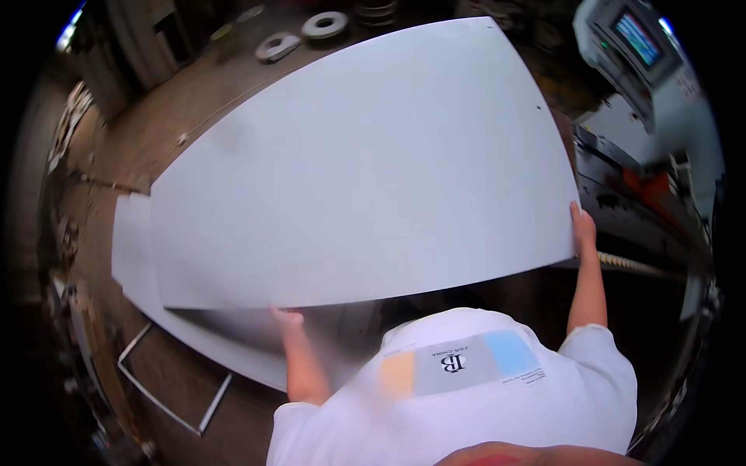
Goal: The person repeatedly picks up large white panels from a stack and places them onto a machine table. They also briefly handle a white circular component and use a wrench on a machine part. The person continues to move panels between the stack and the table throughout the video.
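Big white sheet (365, 163) held up in front of the person, long axis running left-right. Left hand (286, 317) grips under the near edge, right hand (583, 227) clamps the right edge, farther out. Another sheet (132, 256) lies below on the floor; grey rings (324, 25) beyond.

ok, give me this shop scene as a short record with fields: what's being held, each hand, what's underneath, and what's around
held: large pale grey flat metal sheet, lifted, near edge raised
left hand: under the sheet's near edge, gripping it
right hand: gripping the sheet's right edge
underneath: second pale grey sheet lying flat, showing at the left
around: two white rings on the floor beyond; machine with a lit screen at upper right
wearer: white shirt
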Tool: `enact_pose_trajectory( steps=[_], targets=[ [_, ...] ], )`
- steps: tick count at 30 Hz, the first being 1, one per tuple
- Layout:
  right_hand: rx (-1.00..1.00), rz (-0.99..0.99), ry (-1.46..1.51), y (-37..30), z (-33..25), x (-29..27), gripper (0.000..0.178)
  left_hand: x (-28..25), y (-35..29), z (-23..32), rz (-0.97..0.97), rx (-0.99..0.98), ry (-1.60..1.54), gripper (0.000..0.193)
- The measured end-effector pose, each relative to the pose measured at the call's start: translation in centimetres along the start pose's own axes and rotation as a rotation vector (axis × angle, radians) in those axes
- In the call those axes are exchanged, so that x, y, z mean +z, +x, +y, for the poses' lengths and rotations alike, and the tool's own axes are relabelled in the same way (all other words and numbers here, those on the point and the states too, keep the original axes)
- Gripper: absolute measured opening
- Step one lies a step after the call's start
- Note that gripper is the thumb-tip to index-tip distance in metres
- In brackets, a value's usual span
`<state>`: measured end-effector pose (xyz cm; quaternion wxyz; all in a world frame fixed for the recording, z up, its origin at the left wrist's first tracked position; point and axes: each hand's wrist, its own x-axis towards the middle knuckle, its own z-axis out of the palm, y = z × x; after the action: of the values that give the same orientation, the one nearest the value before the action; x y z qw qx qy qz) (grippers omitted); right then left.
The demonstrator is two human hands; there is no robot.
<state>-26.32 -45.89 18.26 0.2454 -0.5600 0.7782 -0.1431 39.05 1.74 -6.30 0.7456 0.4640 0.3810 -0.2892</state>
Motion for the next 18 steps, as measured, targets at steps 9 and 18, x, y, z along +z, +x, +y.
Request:
enact_pose_trajectory(
  steps=[9,18],
  targets=[
    [0.133,0.087,-0.262,-0.8,0.2,-0.7,0.087,2.2,8.4,0.3,-0.484,-0.051,0.057,0.057],
    [0.149,0.171,-0.362,-3.7,-2.1,-0.7,0.083,4.4,4.1,1.8,-0.346,0.054,0.149,0.058]
  ],
)
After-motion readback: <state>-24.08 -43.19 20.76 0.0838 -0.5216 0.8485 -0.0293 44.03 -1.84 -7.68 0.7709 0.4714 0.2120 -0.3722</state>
